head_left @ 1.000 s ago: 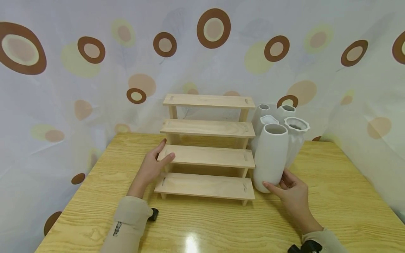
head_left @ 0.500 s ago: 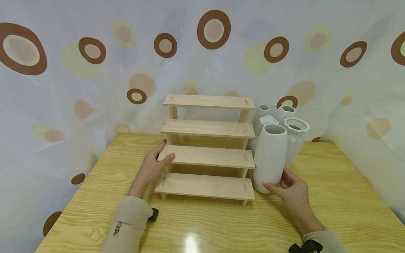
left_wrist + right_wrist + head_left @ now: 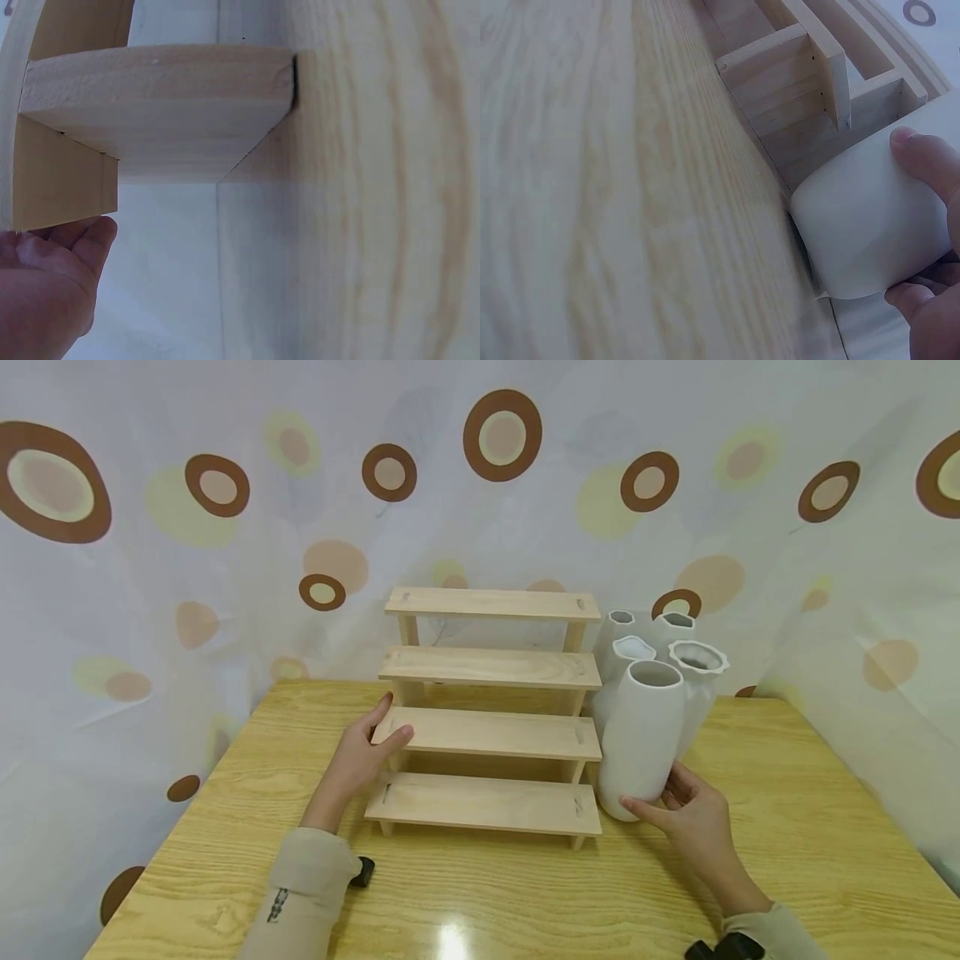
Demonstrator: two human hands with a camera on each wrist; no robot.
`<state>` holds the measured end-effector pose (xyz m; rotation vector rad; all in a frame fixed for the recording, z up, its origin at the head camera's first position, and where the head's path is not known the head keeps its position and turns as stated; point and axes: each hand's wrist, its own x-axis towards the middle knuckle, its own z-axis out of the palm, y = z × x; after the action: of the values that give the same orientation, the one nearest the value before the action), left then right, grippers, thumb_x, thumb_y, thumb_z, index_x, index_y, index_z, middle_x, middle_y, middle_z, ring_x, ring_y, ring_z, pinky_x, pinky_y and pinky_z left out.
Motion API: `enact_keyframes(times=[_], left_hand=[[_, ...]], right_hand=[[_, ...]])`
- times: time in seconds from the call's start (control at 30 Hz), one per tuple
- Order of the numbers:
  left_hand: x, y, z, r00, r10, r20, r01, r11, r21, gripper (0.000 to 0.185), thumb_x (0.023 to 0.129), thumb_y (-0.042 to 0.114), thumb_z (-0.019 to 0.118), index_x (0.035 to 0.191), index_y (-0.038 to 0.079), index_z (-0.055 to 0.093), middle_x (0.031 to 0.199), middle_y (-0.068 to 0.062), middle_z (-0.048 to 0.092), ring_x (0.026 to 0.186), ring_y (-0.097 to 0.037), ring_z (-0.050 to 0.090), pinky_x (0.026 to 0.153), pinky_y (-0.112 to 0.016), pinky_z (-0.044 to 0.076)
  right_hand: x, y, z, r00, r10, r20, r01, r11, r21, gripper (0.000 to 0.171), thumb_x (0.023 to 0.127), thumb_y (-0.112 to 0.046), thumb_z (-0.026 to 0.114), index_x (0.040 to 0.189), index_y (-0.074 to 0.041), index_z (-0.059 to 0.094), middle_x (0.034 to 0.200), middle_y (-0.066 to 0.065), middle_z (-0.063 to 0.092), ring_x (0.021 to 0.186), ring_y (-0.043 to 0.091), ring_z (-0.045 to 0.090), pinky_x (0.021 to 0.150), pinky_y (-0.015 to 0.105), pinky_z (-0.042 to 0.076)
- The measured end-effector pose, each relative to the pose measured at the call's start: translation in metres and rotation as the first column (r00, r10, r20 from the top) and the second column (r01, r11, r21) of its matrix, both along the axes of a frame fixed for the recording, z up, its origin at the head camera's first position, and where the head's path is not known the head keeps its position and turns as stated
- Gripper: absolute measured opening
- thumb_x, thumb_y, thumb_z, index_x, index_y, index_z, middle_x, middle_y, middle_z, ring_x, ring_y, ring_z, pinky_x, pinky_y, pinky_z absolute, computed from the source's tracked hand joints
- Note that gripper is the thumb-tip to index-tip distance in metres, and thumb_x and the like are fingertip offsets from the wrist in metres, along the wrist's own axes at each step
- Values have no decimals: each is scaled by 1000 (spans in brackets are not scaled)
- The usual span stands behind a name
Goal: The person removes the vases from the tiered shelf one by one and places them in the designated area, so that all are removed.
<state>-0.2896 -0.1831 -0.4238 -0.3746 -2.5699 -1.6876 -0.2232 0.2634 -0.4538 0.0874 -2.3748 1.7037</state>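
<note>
Head view, near to far. At the lower edge of the frame, a glare spot is lying on the wooden table [image 3: 525,893], and small dark marks, too small to read, are showing on the beige left sleeve [image 3: 300,893]. At lower right, the right hand [image 3: 693,822] is gripping the base of the tall white vase [image 3: 641,739], its thumb and fingers curled around the lower wall; the right wrist view is showing the thumb tip [image 3: 922,157] pressing on the vase [image 3: 870,217] from above and a finger beneath it. The vase is sitting just right of centre in the frame, beside the right end of the lowest step, leaning slightly; whether its base is touching the table cannot be told. At centre left, the left hand [image 3: 360,760] is resting on the left end of the second step of the four-tier wooden riser [image 3: 487,735], thumb on top of the board, fingers loosely straight and close together. The left wrist view is showing fingers [image 3: 71,240] touching the board's edge [image 3: 150,112]. Behind the held vase, in the right centre of the frame, four more white vases [image 3: 693,681] are standing clustered. Farthest back, a pale curtain with brown and yellow circles [image 3: 502,435] is filling the upper frame. No legible writing is appearing anywhere.
</note>
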Motion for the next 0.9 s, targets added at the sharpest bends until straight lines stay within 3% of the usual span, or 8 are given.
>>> enact_keyframes(times=[0.1, 0.3, 0.37, 0.57, 0.9], left_hand=[[0, 0, 0, 1000, 0, 5, 0, 1000, 3, 83, 97, 49, 60, 158, 9, 20, 162, -1, 16, 148, -22, 11, 118, -43, 17], [1, 1, 1, 1000, 3, 17, -3, 1000, 16, 83, 96, 48, 61, 158, 10, 20, 163, -3, 16, 148, -21, 12, 118, -42, 18], [1, 1, 1, 1000, 0, 12, 0, 1000, 17, 83, 97, 48, 61, 158, 9, 20, 163, -5, 16, 148, -21, 12, 118, -42, 18], [0, 1, 1, 1000, -13, -1, 13, 1000, 18, 83, 98, 46, 60, 157, 5, 19, 163, -6, 16, 148, -23, 11, 118, -43, 16], [2, 0, 1, 1000, -8, 3, 8, 1000, 20, 83, 97, 47, 60, 158, 7, 20, 163, -4, 16, 148, -21, 11, 119, -43, 17]], right_hand=[[1, 0, 1, 1000, 1, 6, -1, 1000, 17, 86, 78, -16, 87, 147, 5, 41, 141, 25, 48, 117, 5, 55, 90, 14, 46], [2, 1, 3, 1000, 2, 27, -4, 999, 47, 87, 79, -20, 86, 149, 3, 40, 143, 22, 48, 127, 29, 51, 91, 13, 45], [2, 2, 3, 999, 3, 32, -5, 998, 57, 87, 78, -21, 86, 148, 3, 40, 142, 22, 49, 126, 28, 52, 90, 13, 45], [1, 3, 3, 1000, -1, 26, -1, 997, 82, 83, 79, -22, 86, 146, 4, 44, 138, 22, 53, 116, 9, 56, 89, 12, 45], [-2, 1, 0, 999, -8, 33, 5, 997, 76, 85, 79, -22, 86, 147, 5, 41, 139, 24, 51, 125, 33, 52, 89, 12, 45]])
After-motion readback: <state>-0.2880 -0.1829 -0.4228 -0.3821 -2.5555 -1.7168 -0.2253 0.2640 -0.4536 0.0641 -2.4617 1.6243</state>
